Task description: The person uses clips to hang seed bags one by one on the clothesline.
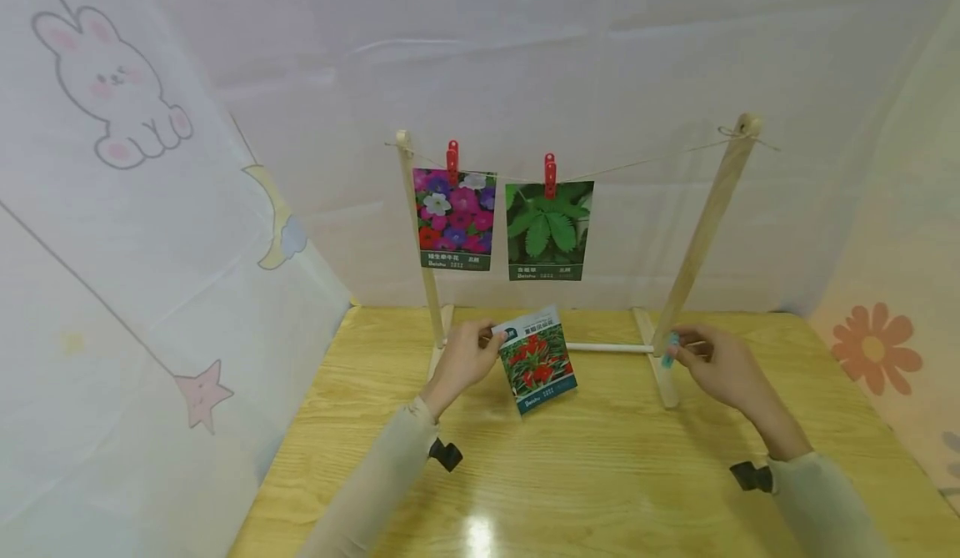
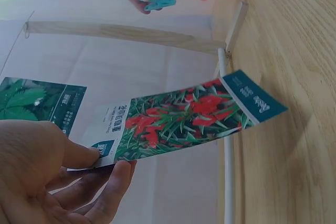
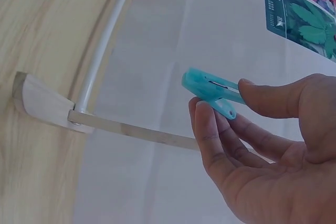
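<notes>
My left hand (image 1: 467, 358) pinches the upper left corner of a seed packet (image 1: 538, 361) printed with red flowers. The packet tilts over the table, below the line. In my right hand (image 1: 718, 366), thumb and fingers pinch a turquoise clothespin (image 3: 212, 90) by its handles, near the stand's right foot. A petunia seed packet (image 1: 454, 220) and a green-leaf seed packet (image 1: 550, 231) hang from the string (image 1: 645, 160), each under a red clothespin (image 1: 551, 176). The string between them and the right post carries nothing.
The wooden stand has a left post (image 1: 424, 241), a right post (image 1: 705, 233) and a white crossbar (image 1: 611, 347) low between them. It stands at the back of the wood-grain table (image 1: 570, 475). Printed cloth walls (image 1: 210, 274) enclose the table's back and sides.
</notes>
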Demonstrator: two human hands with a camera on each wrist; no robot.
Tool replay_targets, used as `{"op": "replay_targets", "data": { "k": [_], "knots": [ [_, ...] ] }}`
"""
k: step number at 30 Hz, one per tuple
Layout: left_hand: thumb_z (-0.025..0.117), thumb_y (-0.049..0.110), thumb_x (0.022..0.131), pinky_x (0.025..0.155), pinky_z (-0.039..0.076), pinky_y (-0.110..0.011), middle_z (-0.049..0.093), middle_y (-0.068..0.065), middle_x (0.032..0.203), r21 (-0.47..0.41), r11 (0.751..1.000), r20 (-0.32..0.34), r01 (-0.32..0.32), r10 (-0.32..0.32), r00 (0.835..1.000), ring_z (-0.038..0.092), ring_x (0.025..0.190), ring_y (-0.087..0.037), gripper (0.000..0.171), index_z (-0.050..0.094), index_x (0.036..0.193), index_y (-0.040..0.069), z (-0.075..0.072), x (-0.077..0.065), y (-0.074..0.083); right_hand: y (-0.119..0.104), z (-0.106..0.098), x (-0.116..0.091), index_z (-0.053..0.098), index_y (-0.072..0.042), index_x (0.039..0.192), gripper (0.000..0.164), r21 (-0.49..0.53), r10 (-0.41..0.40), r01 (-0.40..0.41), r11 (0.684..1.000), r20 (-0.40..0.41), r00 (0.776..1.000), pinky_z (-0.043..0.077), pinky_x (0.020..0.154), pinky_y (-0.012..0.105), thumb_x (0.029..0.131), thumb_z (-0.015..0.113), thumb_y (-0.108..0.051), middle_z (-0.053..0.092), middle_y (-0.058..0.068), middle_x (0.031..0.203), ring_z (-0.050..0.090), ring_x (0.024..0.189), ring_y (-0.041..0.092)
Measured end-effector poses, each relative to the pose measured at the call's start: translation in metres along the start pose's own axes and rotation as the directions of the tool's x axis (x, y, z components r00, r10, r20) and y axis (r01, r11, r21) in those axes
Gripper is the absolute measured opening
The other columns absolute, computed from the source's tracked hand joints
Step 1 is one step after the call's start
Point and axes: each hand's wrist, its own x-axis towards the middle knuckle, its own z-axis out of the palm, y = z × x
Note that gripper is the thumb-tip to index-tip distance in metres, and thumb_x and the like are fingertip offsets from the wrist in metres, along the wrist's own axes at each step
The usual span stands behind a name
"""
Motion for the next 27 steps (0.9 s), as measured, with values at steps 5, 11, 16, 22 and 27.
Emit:
{"op": "replay_targets", "data": {
  "k": [5, 11, 16, 22, 27],
  "knots": [
    [0.062, 0.020, 0.110, 0.074, 0.065, -0.034, 0.078, -0.013, 0.104, 0.014, 1.000, 0.002, -0.015, 0.015, 1.000, 0.078, 0.091, -0.025, 0.024, 0.075, 0.121, 0.004, -0.002, 0.004, 0.008, -0.004, -0.007, 0.001, 0.058, 0.009, 0.143, 0.046, 0.000, 0.005, -0.005, 1.000, 0.003, 1.000, 0.063, 0.082, 0.060, 0.110, 0.064, -0.022, 0.067, 0.036, 0.129, 0.068, 0.111, 0.057],
    [0.061, 0.018, 0.111, 0.074, 0.065, -0.032, 0.078, -0.013, 0.107, 0.005, 0.999, 0.015, -0.041, 0.041, 0.999, 0.078, 0.092, -0.025, 0.021, 0.075, 0.121, 0.006, -0.003, 0.007, 0.016, -0.009, -0.013, 0.003, 0.056, 0.008, 0.146, 0.046, 0.008, -0.010, 0.010, 1.000, -0.008, 1.000, 0.063, 0.082, 0.061, 0.109, 0.064, -0.019, 0.066, 0.037, 0.129, 0.069, 0.111, 0.058],
    [0.063, 0.016, 0.109, 0.078, 0.065, -0.033, 0.077, -0.014, 0.109, 0.018, 0.998, 0.009, -0.053, 0.053, 0.999, 0.078, 0.094, -0.026, 0.024, 0.073, 0.127, 0.003, -0.002, 0.010, 0.026, -0.014, -0.019, 0.003, 0.055, 0.007, 0.147, 0.048, 0.007, 0.004, -0.004, 1.000, 0.004, 1.000, 0.061, 0.086, 0.064, 0.110, 0.063, -0.022, 0.064, 0.037, 0.132, 0.066, 0.115, 0.059],
    [0.063, 0.014, 0.109, 0.087, 0.064, -0.034, 0.077, -0.012, 0.111, -0.001, 0.997, -0.012, -0.083, 0.083, 0.996, 0.075, 0.100, -0.025, 0.026, 0.072, 0.131, 0.003, 0.003, 0.018, 0.037, -0.016, -0.028, 0.003, 0.057, 0.006, 0.146, 0.046, 0.000, -0.008, 0.008, 1.000, -0.015, 1.000, 0.060, 0.086, 0.067, 0.110, 0.063, -0.021, 0.065, 0.037, 0.132, 0.066, 0.115, 0.060],
    [0.063, 0.014, 0.109, 0.087, 0.065, -0.033, 0.078, -0.011, 0.110, -0.019, 0.991, -0.038, -0.130, 0.130, 0.991, 0.076, 0.098, -0.022, 0.027, 0.072, 0.133, 0.005, 0.005, 0.023, 0.044, -0.016, -0.033, 0.004, 0.059, 0.005, 0.144, 0.043, -0.004, -0.035, 0.035, 0.999, -0.057, 0.998, 0.061, 0.080, 0.064, 0.108, 0.066, -0.019, 0.067, 0.036, 0.127, 0.068, 0.109, 0.059]
  ]
}}
